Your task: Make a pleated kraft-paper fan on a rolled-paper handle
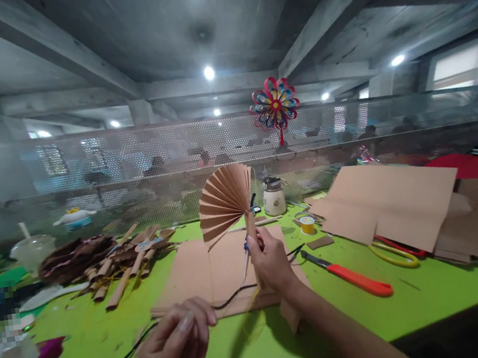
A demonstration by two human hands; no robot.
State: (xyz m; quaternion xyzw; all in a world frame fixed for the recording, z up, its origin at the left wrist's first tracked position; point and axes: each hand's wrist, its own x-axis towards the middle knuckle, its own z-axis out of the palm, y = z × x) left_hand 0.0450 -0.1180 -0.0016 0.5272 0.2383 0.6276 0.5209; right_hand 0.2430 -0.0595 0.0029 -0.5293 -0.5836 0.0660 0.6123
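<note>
On the smooth green counter [432, 288] lies a stack of brown sheets [190, 275], flat and matt. Above it, upright, is the paper fan [227, 201], a part-circle of stiff, sharp pleats. I judge the step is steadying it by the handle; the next move calls for light pressure, because pleats may crease. The left hand [173, 342] has fingers bent together; whether they pinch something thin, I cannot tell. The right hand [272, 260] wraps its fingers around the slim handle [251, 225].
</note>
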